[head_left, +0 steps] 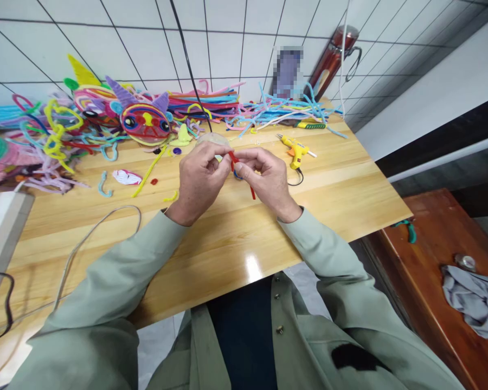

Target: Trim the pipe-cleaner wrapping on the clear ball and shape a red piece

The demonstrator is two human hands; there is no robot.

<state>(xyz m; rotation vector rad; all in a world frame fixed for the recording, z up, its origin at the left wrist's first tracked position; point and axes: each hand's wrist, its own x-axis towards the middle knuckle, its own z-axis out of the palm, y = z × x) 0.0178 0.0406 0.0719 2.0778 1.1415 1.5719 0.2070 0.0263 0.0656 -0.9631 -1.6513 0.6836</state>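
Between my two hands is a red pipe cleaner [232,159], bent, with one end hanging down below my right fingers. My left hand [205,176] pinches its upper part with thumb and forefinger. My right hand [264,176] is closed on the same red piece, fingertips almost meeting those of the left. A bit of blue shows under the right fingertips; I cannot make out what it is. Just behind the hands lies a pale round piece [211,140], partly hidden. Left of my left hand are a short yellow pipe cleaner piece [171,196] and a small red piece [154,181].
A yellow glue gun [296,150] lies right of my hands, its cord trailing. Along the wall are heaped pipe cleaners [284,112], a colourful horned face [146,123], yellow-green-handled pliers [309,124] and a red flask [333,62]. A white cable [101,219] loops at left, near a white box [8,238].
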